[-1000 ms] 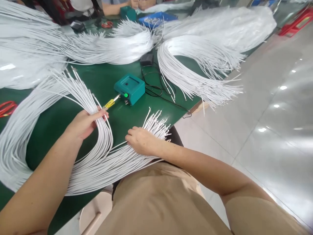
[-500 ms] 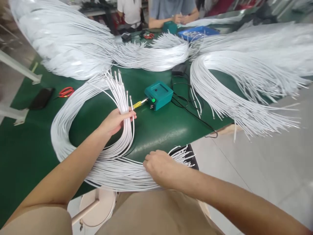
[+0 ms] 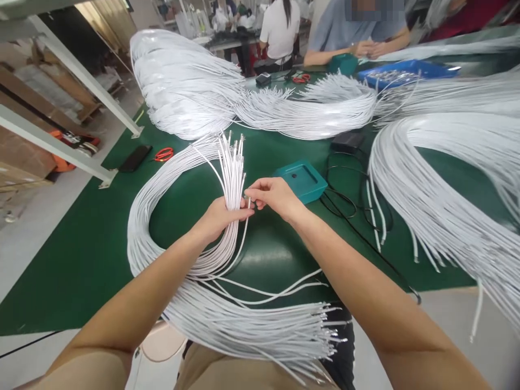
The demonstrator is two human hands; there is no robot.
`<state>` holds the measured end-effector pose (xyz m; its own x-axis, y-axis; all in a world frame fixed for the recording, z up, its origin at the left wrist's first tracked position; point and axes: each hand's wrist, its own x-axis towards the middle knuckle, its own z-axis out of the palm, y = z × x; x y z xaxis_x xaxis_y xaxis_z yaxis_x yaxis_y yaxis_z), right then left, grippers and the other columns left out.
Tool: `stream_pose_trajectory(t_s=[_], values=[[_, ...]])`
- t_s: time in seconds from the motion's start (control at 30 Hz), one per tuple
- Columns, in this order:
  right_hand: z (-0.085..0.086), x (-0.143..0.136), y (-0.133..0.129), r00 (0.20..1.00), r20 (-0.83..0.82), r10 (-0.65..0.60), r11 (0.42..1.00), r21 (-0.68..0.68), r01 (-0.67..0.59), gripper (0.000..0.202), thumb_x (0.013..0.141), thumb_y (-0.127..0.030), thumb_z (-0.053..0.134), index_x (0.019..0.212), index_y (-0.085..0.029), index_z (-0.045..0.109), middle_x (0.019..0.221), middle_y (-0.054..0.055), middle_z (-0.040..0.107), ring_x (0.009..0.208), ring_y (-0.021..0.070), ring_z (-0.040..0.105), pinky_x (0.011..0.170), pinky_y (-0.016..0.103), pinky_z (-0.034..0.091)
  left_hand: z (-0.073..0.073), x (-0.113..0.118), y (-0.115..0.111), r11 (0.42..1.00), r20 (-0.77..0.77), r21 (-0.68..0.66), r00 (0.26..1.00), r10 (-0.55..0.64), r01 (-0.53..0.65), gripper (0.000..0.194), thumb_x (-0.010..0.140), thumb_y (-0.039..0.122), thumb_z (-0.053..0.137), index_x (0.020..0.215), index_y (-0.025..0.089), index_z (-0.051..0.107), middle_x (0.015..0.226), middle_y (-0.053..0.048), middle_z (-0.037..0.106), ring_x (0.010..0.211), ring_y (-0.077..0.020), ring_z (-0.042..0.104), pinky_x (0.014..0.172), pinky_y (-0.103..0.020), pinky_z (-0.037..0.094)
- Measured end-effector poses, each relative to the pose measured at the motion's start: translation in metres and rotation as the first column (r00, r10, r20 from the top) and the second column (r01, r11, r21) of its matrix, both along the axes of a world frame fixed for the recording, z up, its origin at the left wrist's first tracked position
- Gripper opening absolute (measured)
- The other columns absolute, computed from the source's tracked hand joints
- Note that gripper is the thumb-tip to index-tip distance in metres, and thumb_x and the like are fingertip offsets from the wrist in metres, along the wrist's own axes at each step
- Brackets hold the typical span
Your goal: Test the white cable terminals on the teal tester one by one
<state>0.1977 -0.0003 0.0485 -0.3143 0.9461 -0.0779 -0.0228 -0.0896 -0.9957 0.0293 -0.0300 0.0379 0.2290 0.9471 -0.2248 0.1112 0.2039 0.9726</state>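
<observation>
My left hand [image 3: 224, 215] is closed around a bundle of white cables [image 3: 232, 184], whose metal-tipped ends point up and away from me. One cable [image 3: 246, 222] stands a little apart at the bundle's right side, by my left thumb. My right hand [image 3: 273, 197] is in a pinch at the tip of that single cable; the fingers partly hide the contact. Just behind my right hand is a teal box [image 3: 304, 181], its left front hidden. The cables' other ends [image 3: 320, 330] fan out at the near table edge.
More white cable bundles [image 3: 187, 86] lie across the back and right [image 3: 406, 146]. A black adapter [image 3: 347, 142] with cords, red-handled scissors [image 3: 164, 155], a dark phone-like object [image 3: 136, 158] and a blue tray [image 3: 430, 69] are on the green table [image 3: 73, 260]. A co-worker [image 3: 337, 32] sits opposite.
My right hand has left the cable ends near the table edge and come up beside my left hand. A few cables now lie apart from the lower bunch. The view has shifted left.
</observation>
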Motion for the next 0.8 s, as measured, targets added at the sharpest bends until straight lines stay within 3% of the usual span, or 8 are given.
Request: stream_pose_trajectory(t_s=[0.13, 0.23, 0.37, 0.53, 0.7, 0.8], values=[[-0.014, -0.01, 0.008, 0.999, -0.049, -0.009, 0.999, -0.038, 0.007, 0.018, 0.067, -0.028, 0.074, 0.075, -0.012, 0.07, 0.055, -0.002, 0.061, 0.048, 0.0056, 0.05, 0.05, 0.019, 0.044, -0.011, -0.003, 0.017, 0.996, 0.047, 0.007, 0.995, 0.089, -0.089, 0.029, 0.061, 0.029, 0.079, 0.08, 0.013, 0.064, 0.073, -0.001, 0.064, 0.069, -0.0124, 0.058, 0.067, -0.026, 0.043], [-0.025, -0.016, 0.01, 0.997, -0.031, -0.071, 0.997, -0.043, 0.069, 0.027, 0.061, -0.03, 0.079, 0.08, -0.013, 0.068, 0.056, -0.004, 0.06, 0.047, 0.0066, 0.05, 0.048, 0.021, 0.044, -0.021, -0.004, 0.021, 0.976, -0.049, 0.114, 0.98, 0.195, -0.188, 0.027, 0.06, 0.029, 0.079, 0.077, 0.014, 0.063, 0.07, 0.002, 0.062, 0.068, -0.0124, 0.057, 0.069, -0.026, 0.043], [-0.034, -0.018, 0.008, 0.99, 0.002, -0.142, 0.99, -0.014, 0.142, 0.021, 0.068, -0.033, 0.074, 0.069, -0.015, 0.064, 0.058, -0.002, 0.061, 0.046, 0.0068, 0.05, 0.048, 0.022, 0.043, -0.022, -0.003, 0.018, 0.976, -0.248, 0.19, 0.956, 0.155, -0.109, 0.023, 0.067, 0.034, 0.073, 0.078, 0.016, 0.064, 0.078, -0.001, 0.066, 0.076, -0.016, 0.06, 0.076, -0.03, 0.044], [-0.036, -0.017, 0.002, 0.985, -0.101, -0.142, 0.986, -0.103, 0.132, 0.028, 0.078, -0.042, 0.063, 0.072, -0.015, 0.065, 0.059, -0.002, 0.058, 0.048, 0.0073, 0.05, 0.051, 0.023, 0.047, -0.017, 0.0, 0.017, 0.977, -0.309, 0.172, 0.935, 0.175, -0.126, 0.025, 0.067, 0.037, 0.073, 0.076, 0.017, 0.062, 0.077, 0.0, 0.065, 0.074, -0.0164, 0.06, 0.073, -0.03, 0.044], [-0.039, -0.019, -0.001, 0.986, -0.009, -0.164, 0.977, -0.141, 0.162, 0.028, 0.068, -0.04, 0.074, 0.074, -0.015, 0.065, 0.055, -0.004, 0.055, 0.043, 0.0067, 0.045, 0.044, 0.022, 0.041, -0.019, 0.0, 0.017, 0.977, -0.345, 0.176, 0.922, 0.175, -0.119, 0.027, 0.067, 0.04, 0.072, 0.077, 0.017, 0.064, 0.077, -0.001, 0.066, 0.074, -0.0172, 0.06, 0.069, -0.029, 0.044], [-0.041, -0.02, -0.002, 0.985, 0.003, -0.174, 0.978, -0.115, 0.173, 0.023, 0.071, -0.036, 0.072, 0.069, -0.015, 0.064, 0.049, -0.006, 0.05, 0.042, 0.0062, 0.043, 0.044, 0.022, 0.037, -0.02, 0.0, 0.018, 0.978, -0.353, 0.166, 0.918, 0.181, -0.128, 0.027, 0.065, 0.038, 0.073, 0.077, 0.017, 0.063, 0.077, 0.0, 0.066, 0.073, -0.0168, 0.06, 0.068, -0.029, 0.044]])
